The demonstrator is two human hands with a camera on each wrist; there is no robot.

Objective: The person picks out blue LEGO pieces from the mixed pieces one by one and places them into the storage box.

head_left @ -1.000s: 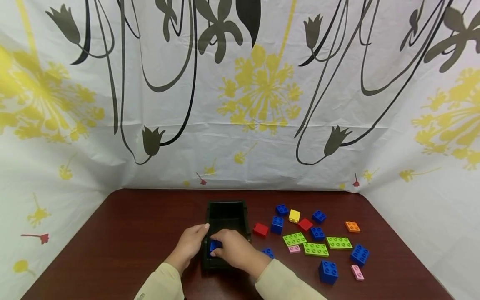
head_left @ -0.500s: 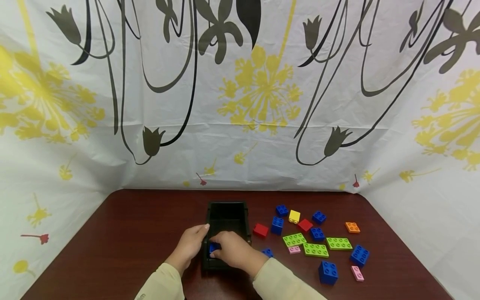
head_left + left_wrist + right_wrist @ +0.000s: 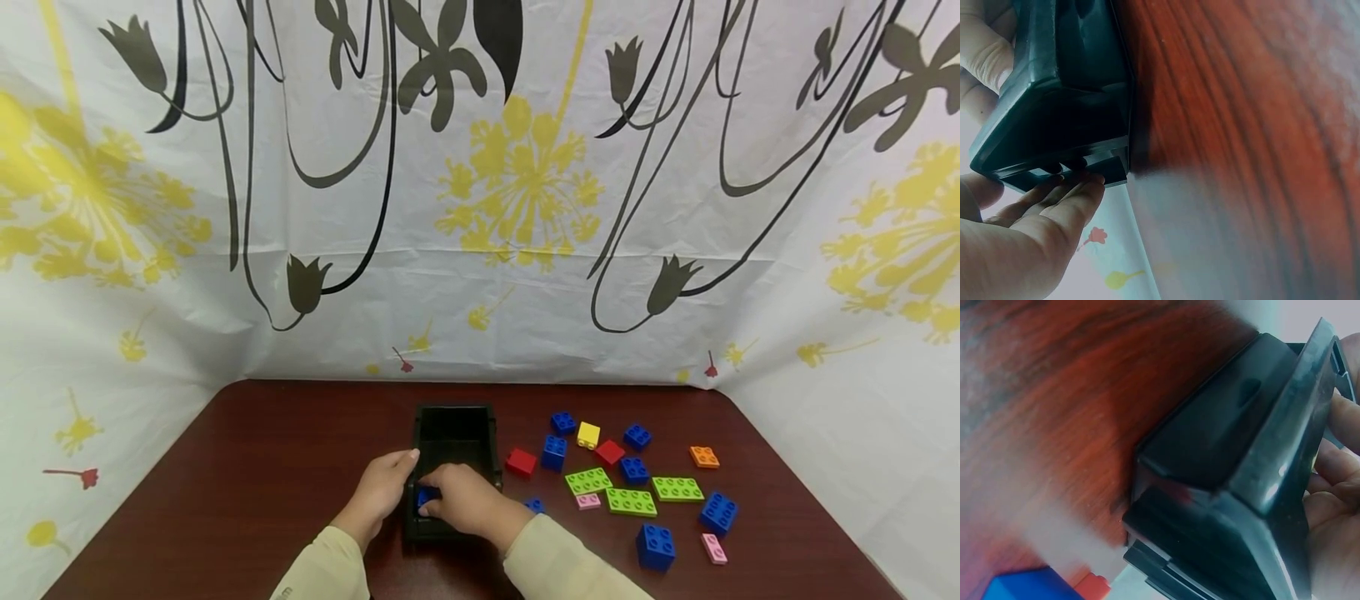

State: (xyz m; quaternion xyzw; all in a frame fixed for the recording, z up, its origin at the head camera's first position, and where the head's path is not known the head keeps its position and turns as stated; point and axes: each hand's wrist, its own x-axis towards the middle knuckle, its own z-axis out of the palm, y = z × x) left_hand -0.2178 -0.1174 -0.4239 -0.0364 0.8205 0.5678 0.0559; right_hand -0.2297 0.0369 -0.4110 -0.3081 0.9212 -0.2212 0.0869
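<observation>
A black plastic bin [image 3: 455, 427] stands on the table, its long side pointing away from me. My left hand [image 3: 380, 490] holds the bin's left wall, thumb at the rim; in the left wrist view its fingers [image 3: 1079, 200] lie along the outside. Inside the near part of the bin, my right hand [image 3: 468, 498] pinches a blue toy brick [image 3: 426, 496] between thumb and fingers. The hand covers most of that brick. The right wrist view shows the bin's outer wall [image 3: 1210, 437], which hides part of the fingers.
Right of the bin lie several loose toy bricks: red [image 3: 521, 462], yellow [image 3: 588, 434], blue [image 3: 656, 547], lime green [image 3: 632, 502], pink [image 3: 714, 549] and orange [image 3: 705, 456]. One blue brick [image 3: 535, 506] is partly hidden behind the right wrist. A patterned curtain [image 3: 480, 333] borders the dark red table [image 3: 300, 450].
My right hand has shifted very slightly left and nearer within the bin, still pinching the blue brick. The left hand keeps its place, and the loose bricks lie as before.
</observation>
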